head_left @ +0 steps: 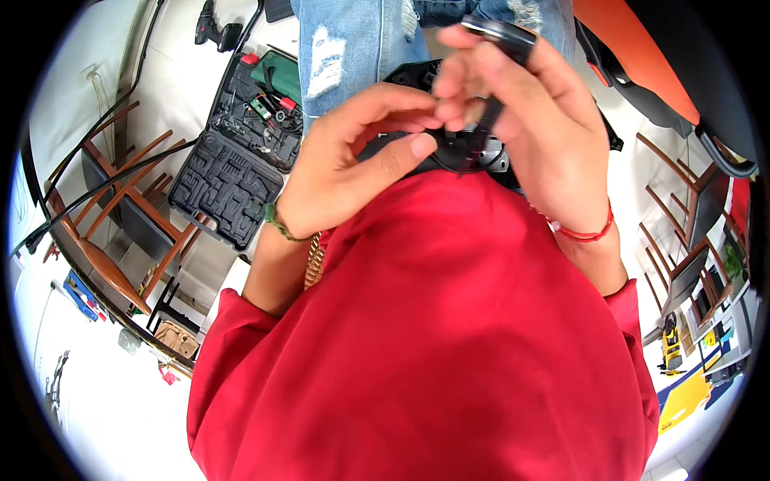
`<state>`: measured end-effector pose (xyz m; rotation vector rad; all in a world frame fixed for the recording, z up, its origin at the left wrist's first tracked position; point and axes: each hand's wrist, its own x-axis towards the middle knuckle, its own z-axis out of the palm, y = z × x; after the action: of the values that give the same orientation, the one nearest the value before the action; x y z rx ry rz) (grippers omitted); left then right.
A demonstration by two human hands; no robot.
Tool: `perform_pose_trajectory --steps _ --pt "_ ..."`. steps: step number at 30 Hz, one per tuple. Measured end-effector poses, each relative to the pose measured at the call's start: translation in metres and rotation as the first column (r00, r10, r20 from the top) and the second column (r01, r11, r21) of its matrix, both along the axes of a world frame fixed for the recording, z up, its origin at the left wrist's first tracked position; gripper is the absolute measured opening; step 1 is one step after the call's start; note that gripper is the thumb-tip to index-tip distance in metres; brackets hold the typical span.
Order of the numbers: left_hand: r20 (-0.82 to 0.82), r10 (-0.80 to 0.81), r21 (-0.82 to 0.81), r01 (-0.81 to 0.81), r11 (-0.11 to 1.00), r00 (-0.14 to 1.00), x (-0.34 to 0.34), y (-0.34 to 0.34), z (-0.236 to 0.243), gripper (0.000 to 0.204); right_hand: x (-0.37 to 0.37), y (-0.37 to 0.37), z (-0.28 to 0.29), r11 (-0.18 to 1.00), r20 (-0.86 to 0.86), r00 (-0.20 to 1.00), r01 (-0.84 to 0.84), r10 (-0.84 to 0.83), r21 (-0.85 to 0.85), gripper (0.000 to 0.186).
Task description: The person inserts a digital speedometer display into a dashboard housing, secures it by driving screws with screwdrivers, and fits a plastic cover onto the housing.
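A long black piece with a glossy end (507, 36) is in my right hand (553, 128), its fingers curled round it. Below that hand the piece runs down toward a black assembly (413, 74) over my lap, mostly hidden by my hands and the red shirt. My left hand (353, 152) is bent into a pinch beside the assembly, thumb and fingertips close together. What lies between those fingertips is too small and covered to tell. The right fingertips are slightly blurred and come close to the left ones.
An open dark tool case (228, 184) with small parts and a green pouch (277, 76) lies on the floor at left. A cordless drill (216, 28) lies beyond it. Wooden chairs (120, 200) stand at both sides. An orange and black machine (642, 48) is at far right.
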<state>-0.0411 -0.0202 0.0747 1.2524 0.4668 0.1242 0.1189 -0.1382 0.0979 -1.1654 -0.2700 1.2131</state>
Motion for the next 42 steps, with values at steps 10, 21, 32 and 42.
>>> perform_pose_trajectory --steps 10,21,32,42 --pt "-0.139 0.17 0.86 0.034 0.508 0.976 -0.045 -0.004 -0.031 0.025 0.008 -0.018 -0.011 0.992 0.205 0.978 0.049 -0.025 -0.113 0.028" --pt "-0.276 0.245 0.961 0.275 0.038 0.929 -0.061 -0.027 -0.061 0.026 0.026 -0.055 -0.024 0.929 0.46 0.877 0.275 -0.137 -0.247 0.019" --pt "-0.348 0.239 0.938 0.338 0.081 0.907 -0.052 -0.028 -0.055 0.028 0.02 -0.071 -0.018 0.964 0.394 0.914 0.014 0.096 -0.266 0.022" --pt "-0.325 0.181 0.945 0.315 0.082 0.928 -0.049 -0.025 -0.051 0.023 0.015 -0.081 -0.013 0.908 0.479 0.833 -0.064 0.277 -0.415 0.018"
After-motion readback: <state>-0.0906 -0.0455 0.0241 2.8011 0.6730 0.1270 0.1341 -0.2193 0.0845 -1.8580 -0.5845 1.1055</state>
